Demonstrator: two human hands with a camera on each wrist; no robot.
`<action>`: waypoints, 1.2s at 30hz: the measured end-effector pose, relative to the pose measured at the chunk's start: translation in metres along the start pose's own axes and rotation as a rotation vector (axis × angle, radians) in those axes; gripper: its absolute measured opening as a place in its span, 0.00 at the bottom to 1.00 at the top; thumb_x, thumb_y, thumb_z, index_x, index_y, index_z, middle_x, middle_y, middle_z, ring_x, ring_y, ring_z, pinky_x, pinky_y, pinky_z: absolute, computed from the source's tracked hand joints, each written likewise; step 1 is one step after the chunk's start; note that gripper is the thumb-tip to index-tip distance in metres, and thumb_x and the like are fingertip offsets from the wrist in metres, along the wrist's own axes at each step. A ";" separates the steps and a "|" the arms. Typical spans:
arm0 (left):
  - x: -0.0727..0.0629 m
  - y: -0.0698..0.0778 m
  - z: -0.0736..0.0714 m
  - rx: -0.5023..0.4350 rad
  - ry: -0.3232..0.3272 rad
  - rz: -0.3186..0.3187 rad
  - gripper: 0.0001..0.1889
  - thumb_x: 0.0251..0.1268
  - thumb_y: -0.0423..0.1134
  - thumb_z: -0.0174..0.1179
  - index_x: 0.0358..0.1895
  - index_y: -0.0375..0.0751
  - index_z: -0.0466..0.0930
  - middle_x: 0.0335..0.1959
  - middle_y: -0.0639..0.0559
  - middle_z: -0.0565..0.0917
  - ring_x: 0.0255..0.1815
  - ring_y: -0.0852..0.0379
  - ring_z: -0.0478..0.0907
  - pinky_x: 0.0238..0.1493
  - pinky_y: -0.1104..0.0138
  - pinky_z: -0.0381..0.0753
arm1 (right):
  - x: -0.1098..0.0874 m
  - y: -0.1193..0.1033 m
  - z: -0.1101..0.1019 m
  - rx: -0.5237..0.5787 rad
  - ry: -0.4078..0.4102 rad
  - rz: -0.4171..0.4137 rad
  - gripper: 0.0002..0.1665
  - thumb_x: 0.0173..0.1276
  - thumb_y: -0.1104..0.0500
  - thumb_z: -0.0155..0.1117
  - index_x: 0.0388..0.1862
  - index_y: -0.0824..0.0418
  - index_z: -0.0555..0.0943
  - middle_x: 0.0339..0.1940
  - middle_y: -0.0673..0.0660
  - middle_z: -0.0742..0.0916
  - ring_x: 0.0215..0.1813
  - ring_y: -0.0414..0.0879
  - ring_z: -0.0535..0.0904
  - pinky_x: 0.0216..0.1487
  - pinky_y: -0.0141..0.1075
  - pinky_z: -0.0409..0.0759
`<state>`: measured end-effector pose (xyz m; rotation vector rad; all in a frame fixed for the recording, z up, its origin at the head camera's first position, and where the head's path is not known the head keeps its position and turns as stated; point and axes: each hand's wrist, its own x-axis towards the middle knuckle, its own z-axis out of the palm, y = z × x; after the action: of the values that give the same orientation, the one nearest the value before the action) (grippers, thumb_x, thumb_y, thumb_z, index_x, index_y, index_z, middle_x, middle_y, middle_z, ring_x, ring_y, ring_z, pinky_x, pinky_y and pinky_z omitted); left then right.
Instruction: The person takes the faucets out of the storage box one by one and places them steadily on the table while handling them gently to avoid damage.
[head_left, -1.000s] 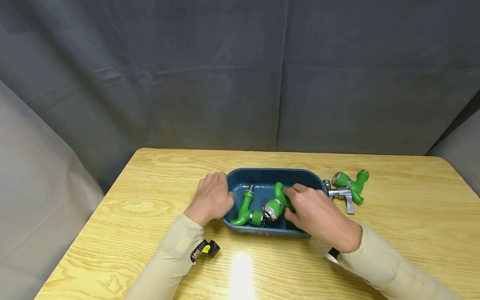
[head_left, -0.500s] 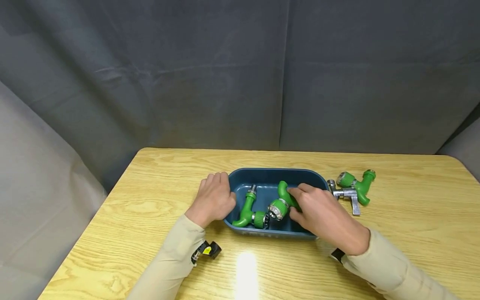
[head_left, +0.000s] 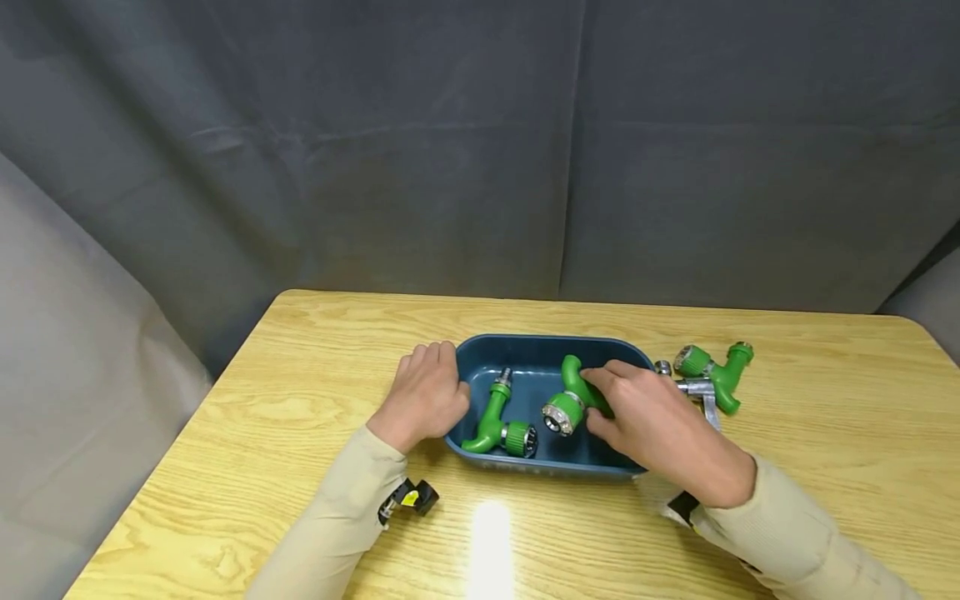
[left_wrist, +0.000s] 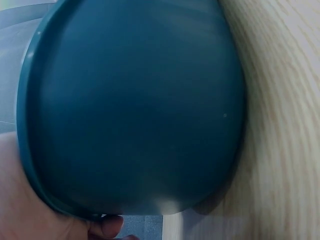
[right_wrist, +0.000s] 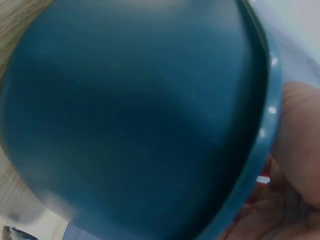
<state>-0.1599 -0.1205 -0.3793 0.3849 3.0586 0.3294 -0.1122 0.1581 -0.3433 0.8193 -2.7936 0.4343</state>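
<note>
A dark blue plastic tub (head_left: 540, 468) stands on the table. At its left end my left hand (head_left: 425, 393) grips the rim; in the left wrist view, fingertips (left_wrist: 111, 226) curl at the tub's edge. My right hand (head_left: 645, 412) reaches over the right end and holds a green tap (head_left: 573, 396) by its body, partly hidden by the fingers. That tap's round, silver-faced knob points toward the front left. A second green tap (head_left: 491, 421) with a metal spout end lies at the left in the tub. The tub's outer wall (right_wrist: 135, 125) fills most of the right wrist view.
Right of the tub, a chrome tap (head_left: 697, 387) lies on the wooden table (head_left: 315, 400), partly hidden by the right hand. Beside it lies another green tap (head_left: 723, 375). A grey curtain (head_left: 420, 167) hangs behind the table.
My right hand has shifted slightly right with the green tap, whose knob now stands apart from the other tap's knob. The left hand keeps its grip on the tub's rim.
</note>
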 end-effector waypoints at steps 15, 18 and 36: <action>0.000 -0.001 -0.002 -0.006 0.002 -0.006 0.12 0.68 0.42 0.49 0.45 0.36 0.68 0.41 0.44 0.73 0.44 0.47 0.66 0.46 0.59 0.65 | 0.000 -0.002 -0.006 0.020 -0.005 0.016 0.25 0.63 0.63 0.71 0.58 0.71 0.83 0.44 0.60 0.88 0.25 0.37 0.70 0.23 0.28 0.67; 0.000 -0.001 -0.002 -0.007 0.004 -0.003 0.12 0.68 0.42 0.49 0.45 0.36 0.68 0.41 0.44 0.73 0.44 0.46 0.66 0.46 0.59 0.65 | -0.001 -0.003 -0.008 0.018 -0.010 0.012 0.25 0.63 0.62 0.71 0.59 0.70 0.83 0.44 0.60 0.88 0.24 0.36 0.69 0.23 0.27 0.66; -0.001 -0.003 -0.001 -0.012 0.006 0.004 0.11 0.68 0.41 0.49 0.43 0.36 0.68 0.39 0.44 0.73 0.43 0.46 0.66 0.45 0.60 0.64 | -0.004 -0.004 -0.022 0.017 0.060 -0.014 0.26 0.61 0.63 0.71 0.59 0.70 0.82 0.47 0.62 0.89 0.22 0.33 0.68 0.24 0.28 0.68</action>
<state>-0.1603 -0.1241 -0.3791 0.3896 3.0606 0.3490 -0.1038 0.1638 -0.3231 0.8150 -2.7308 0.4732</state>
